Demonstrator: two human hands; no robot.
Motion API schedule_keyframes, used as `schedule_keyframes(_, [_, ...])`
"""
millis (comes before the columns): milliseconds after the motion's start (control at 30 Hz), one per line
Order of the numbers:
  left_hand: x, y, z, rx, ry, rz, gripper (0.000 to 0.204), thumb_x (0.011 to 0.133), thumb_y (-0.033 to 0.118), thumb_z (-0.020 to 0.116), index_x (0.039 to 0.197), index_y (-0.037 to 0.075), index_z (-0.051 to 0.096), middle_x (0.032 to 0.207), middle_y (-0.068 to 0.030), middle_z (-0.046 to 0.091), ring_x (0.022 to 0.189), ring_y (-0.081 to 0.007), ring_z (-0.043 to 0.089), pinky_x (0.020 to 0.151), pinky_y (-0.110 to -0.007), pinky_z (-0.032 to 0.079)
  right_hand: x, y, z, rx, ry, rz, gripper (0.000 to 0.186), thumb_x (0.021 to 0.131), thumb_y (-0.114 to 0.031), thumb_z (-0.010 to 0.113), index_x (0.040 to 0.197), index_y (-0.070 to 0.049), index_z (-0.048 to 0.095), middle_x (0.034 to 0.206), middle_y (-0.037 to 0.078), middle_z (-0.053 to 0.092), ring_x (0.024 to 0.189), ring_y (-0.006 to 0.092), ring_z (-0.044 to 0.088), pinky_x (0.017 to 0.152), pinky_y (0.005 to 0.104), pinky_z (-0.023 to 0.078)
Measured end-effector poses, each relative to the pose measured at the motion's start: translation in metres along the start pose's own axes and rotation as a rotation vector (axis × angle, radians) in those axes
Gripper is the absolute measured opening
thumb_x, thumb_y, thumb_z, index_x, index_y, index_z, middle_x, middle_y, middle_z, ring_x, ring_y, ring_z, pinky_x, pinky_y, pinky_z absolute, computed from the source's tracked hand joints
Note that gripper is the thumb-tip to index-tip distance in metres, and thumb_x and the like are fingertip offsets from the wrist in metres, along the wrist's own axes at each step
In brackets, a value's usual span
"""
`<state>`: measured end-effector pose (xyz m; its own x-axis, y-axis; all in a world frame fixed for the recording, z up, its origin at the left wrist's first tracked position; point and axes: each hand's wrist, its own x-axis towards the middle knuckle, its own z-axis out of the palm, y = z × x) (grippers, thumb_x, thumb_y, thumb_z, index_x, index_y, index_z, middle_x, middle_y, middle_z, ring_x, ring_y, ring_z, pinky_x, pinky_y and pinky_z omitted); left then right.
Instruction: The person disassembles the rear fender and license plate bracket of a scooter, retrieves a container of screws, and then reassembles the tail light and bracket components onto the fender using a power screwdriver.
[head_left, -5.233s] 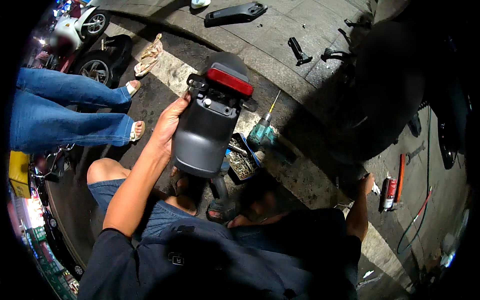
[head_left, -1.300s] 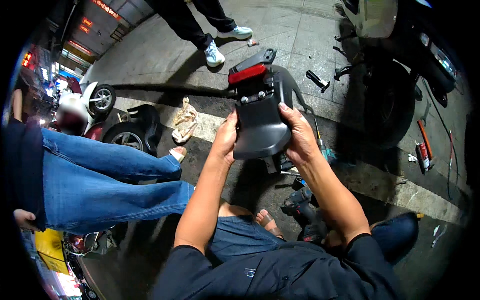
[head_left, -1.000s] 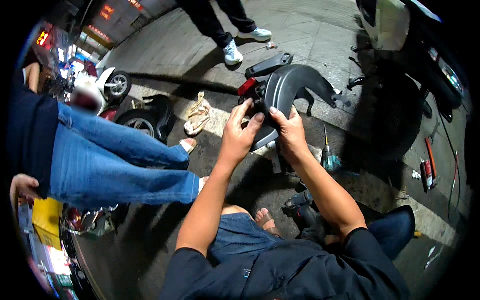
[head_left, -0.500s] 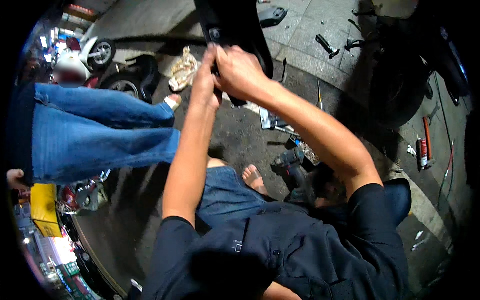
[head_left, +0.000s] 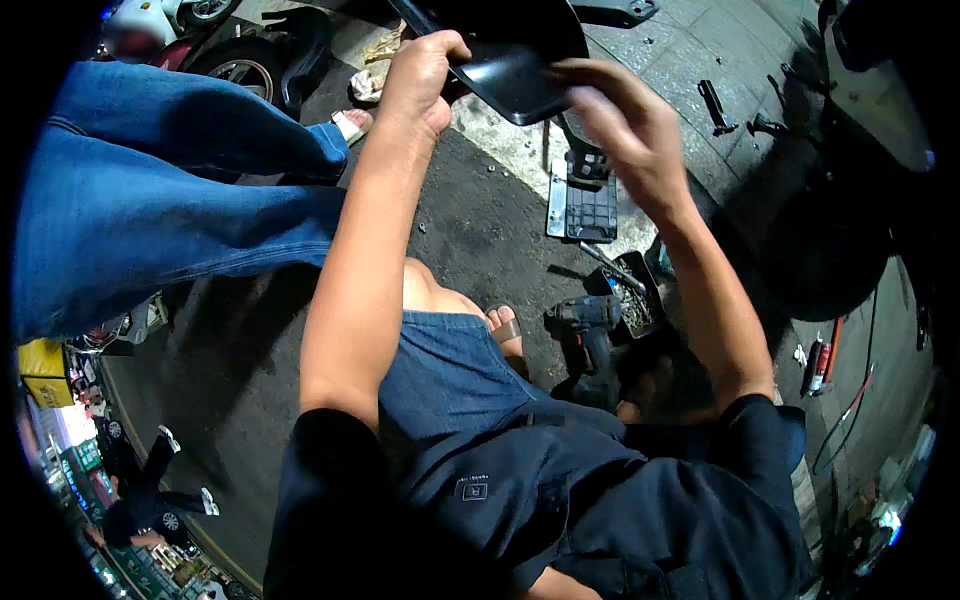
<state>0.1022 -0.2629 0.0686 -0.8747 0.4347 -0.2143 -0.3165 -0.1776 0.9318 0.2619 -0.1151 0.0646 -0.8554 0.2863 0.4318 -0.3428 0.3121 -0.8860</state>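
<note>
A glossy black curved plastic panel [head_left: 515, 88] hangs in front of me at the top of the view; its upper part runs out of frame. My left hand [head_left: 422, 82] is closed around its left edge, thumb on the near face. Beside the panel's right edge is my right hand [head_left: 632, 125], blurred by motion, with its fingers apart and nothing visible in them. The fingertips come close to the panel; whether they touch it I cannot tell. Below lie a cordless drill [head_left: 588, 325] and a black tray of small metal parts [head_left: 640, 305].
A person in blue jeans [head_left: 190, 190] stands close on my left. A flat black ribbed part [head_left: 585, 210] lies ahead on the ground. At right are a motorbike wheel [head_left: 830, 245], a red spray can [head_left: 818, 367] and loose black brackets [head_left: 715, 105]. Parked scooters stand far left.
My hands were together on the panel; the right has come away to the right while the left still grips. The panel has tilted, its lower end now showing. The view has shifted.
</note>
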Motion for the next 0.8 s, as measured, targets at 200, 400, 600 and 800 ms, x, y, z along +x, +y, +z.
schedule_keyframes(200, [0.039,0.003,-0.024,0.075,-0.063,0.059,0.006,0.070,-0.001,0.060,0.070,0.003,0.057,0.074,-0.0049,0.056,0.070,-0.0159,0.054,0.068,-0.029,0.048,-0.030,0.186,0.015,-0.463,0.031,0.520,0.029,0.084,-0.022,0.062,0.105,-0.003,0.061,0.094,0.018,0.065,0.087,0.0310,0.063,0.079,0.0379,0.049])
schedule_keyframes(400, [0.049,-0.001,-0.028,0.070,-0.072,-0.017,0.016,0.071,-0.002,0.057,0.087,0.000,0.058,0.079,-0.0080,0.061,0.070,-0.0171,0.060,0.069,-0.030,0.052,-0.045,0.262,0.138,-0.898,-0.492,0.292,0.051,0.087,-0.029,0.059,0.131,-0.007,0.047,0.113,0.022,0.059,0.103,0.0332,0.059,0.090,0.0417,0.047])
schedule_keyframes(600, [0.042,0.000,-0.032,-0.085,-0.011,-0.177,0.023,0.070,-0.003,0.055,0.093,-0.002,0.058,0.083,-0.0093,0.062,0.075,-0.0199,0.062,0.074,-0.033,0.052,-0.041,0.302,0.180,-0.914,-0.536,0.414,0.040,0.085,-0.027,0.058,0.119,-0.005,0.052,0.107,0.022,0.061,0.099,0.0345,0.060,0.085,0.0429,0.048])
schedule_keyframes(800, [0.053,-0.003,-0.016,-0.128,-0.047,-0.263,0.030,0.070,-0.003,0.052,0.100,0.000,0.057,0.085,-0.0085,0.062,0.076,-0.0199,0.062,0.075,-0.033,0.053,-0.028,0.310,0.173,-0.831,-0.478,0.449,0.030,0.084,-0.024,0.056,0.106,-0.004,0.057,0.101,0.022,0.062,0.095,0.0359,0.061,0.080,0.0440,0.048])
